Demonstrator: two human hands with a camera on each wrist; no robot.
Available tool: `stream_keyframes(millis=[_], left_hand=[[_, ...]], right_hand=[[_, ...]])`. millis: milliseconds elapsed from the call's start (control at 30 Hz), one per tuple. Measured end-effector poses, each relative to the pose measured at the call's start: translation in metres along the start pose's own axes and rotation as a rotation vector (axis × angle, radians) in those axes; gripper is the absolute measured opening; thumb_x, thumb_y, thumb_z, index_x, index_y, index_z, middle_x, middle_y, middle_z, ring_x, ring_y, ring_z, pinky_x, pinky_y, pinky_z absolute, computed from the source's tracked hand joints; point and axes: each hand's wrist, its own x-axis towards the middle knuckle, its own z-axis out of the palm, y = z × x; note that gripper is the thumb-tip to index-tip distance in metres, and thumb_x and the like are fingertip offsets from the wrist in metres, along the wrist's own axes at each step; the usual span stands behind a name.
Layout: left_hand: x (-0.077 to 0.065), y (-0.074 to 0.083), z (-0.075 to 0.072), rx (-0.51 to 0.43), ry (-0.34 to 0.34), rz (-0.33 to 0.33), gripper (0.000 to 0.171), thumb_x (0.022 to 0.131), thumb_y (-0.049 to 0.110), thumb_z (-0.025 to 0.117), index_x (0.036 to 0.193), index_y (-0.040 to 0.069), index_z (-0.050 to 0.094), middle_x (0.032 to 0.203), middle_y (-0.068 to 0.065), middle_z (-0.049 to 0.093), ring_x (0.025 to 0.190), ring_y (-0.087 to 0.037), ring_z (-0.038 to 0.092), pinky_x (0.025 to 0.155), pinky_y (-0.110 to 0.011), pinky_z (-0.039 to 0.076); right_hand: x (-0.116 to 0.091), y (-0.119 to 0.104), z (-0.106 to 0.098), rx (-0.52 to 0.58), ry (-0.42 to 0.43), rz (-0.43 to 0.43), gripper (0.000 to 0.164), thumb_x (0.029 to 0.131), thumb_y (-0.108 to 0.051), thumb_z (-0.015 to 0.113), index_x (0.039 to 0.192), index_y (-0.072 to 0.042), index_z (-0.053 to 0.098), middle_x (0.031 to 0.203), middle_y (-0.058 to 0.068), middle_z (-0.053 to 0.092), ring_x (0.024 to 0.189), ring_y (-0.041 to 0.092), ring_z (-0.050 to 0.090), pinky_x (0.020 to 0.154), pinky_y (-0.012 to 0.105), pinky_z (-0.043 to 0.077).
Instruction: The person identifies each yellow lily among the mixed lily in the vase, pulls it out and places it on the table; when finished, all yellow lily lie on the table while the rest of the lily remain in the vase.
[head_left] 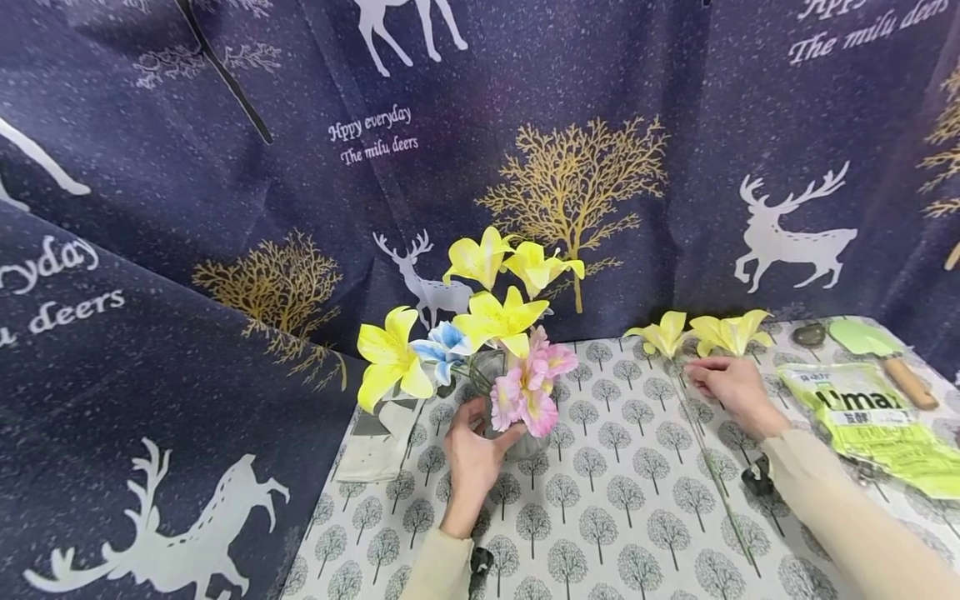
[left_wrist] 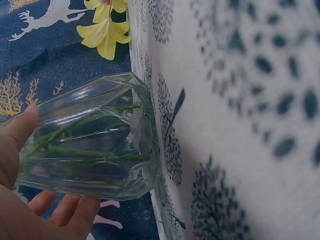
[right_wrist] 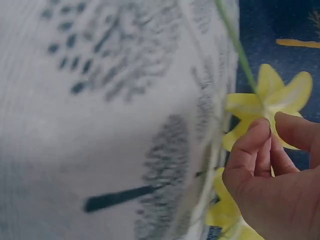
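A clear vase point(left_wrist: 100, 140) stands on the patterned cloth, with green stems point(left_wrist: 95, 155) inside it. My left hand point(head_left: 476, 446) holds it, thumb on one side and fingers on the other. Above its rim spread yellow lilies point(head_left: 501, 318), a blue-and-white flower point(head_left: 444, 346) and a pink flower point(head_left: 528, 392). To the right, two more yellow lilies point(head_left: 731, 333) lie at the back with long stems point(head_left: 716, 475) toward me. My right hand point(head_left: 735, 392) is beside them, its fingertips loosely curled close to one bloom's base; a gap shows between thumb and fingers.
A green-and-white bag point(head_left: 862, 417) lies at the right, near a wooden-handled green trowel point(head_left: 873, 342) and a dark roundish object point(head_left: 808, 335). A folded pale cloth point(head_left: 375, 450) lies left of the vase. A dark blue deer-print curtain point(head_left: 450, 183) hangs behind the table.
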Motion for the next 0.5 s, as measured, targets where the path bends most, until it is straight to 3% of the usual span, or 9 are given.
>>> stream_keyframes(millis=[133,333,500], left_hand=[[0.000,0.001,0.000,0.005,0.001,0.001,0.077,0.056,0.042,0.097,0.122,0.018,0.065,0.120,-0.001,0.074,0.109,-0.025,0.071,0.096,-0.043,0.059],[-0.001,0.002,-0.001,0.015,0.003,0.002,0.077,0.056,0.045,0.096,0.123,0.020,0.065,0.120,0.001,0.074,0.110,-0.023,0.071,0.097,-0.042,0.058],[-0.001,0.001,-0.001,0.017,0.006,0.009,0.077,0.057,0.044,0.096,0.123,0.020,0.065,0.120,0.001,0.074,0.111,-0.022,0.071,0.098,-0.042,0.058]], right_hand=[[-0.007,-0.017,-0.004,0.001,0.058,-0.068,0.048,0.098,-0.025,0.066,0.130,0.010,0.060,0.076,-0.032,0.065,0.071,-0.007,0.067,0.069,0.017,0.062],[-0.022,-0.058,-0.002,0.075,0.133,-0.162,0.019,0.095,-0.025,0.071,0.109,-0.012,0.072,0.073,-0.032,0.069,0.067,-0.008,0.066,0.064,0.012,0.058],[-0.035,-0.095,0.012,0.154,0.170,-0.234,0.018,0.093,-0.021,0.073,0.107,-0.011,0.074,0.076,-0.027,0.071,0.067,-0.006,0.067,0.062,0.011,0.056]])
